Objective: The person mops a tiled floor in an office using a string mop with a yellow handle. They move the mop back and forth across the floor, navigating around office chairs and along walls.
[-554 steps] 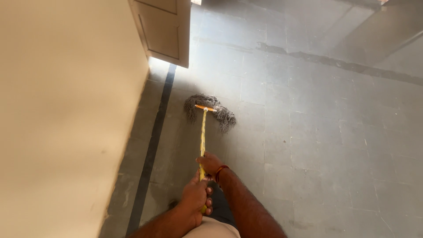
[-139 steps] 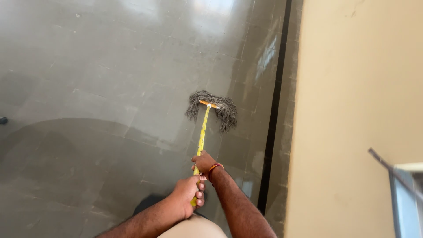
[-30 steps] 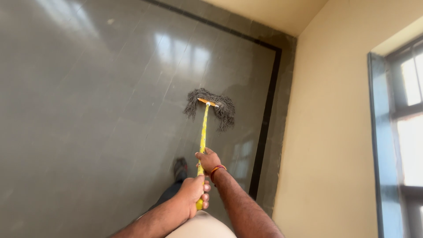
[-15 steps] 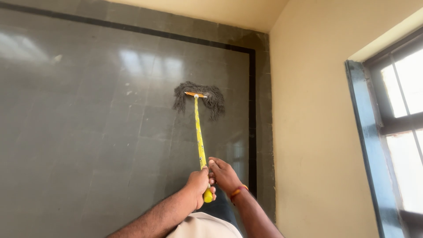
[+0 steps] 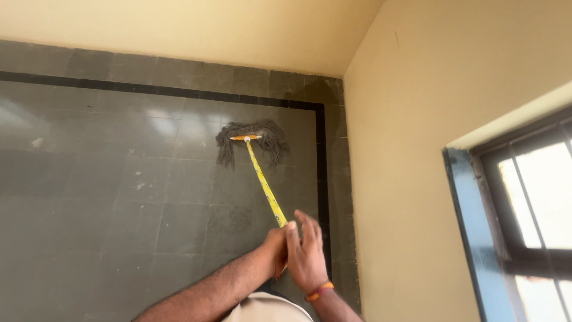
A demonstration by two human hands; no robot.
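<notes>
Work in hand: a grey tiled floor (image 5: 119, 197) is being mopped with a string mop (image 5: 250, 142) on a yellow handle (image 5: 265, 191).
Left hand (image 5: 275, 247): clenched round the lower end of the handle, low in the frame just right of centre.
Right hand (image 5: 307, 250): laid against the handle just beside the left hand, fingers loosely extended rather than fully wrapped; an orange band (image 5: 319, 291) is worn at the wrist.
Mop head: spread flat on the tiles above the centre of the frame, close to the room corner, just inside the black border strip (image 5: 179, 92).
Done, as judged: a wet sheen is seen on the tiles at left and around the mop, so that stretch appears wiped.
Left, as judged: pale specks (image 5: 138, 186) remain left of centre; the border and corner tiles look matt and probably unwiped.
Surroundings: cream walls (image 5: 417, 119) at top and right, a window (image 5: 524, 209) at the right edge.
</notes>
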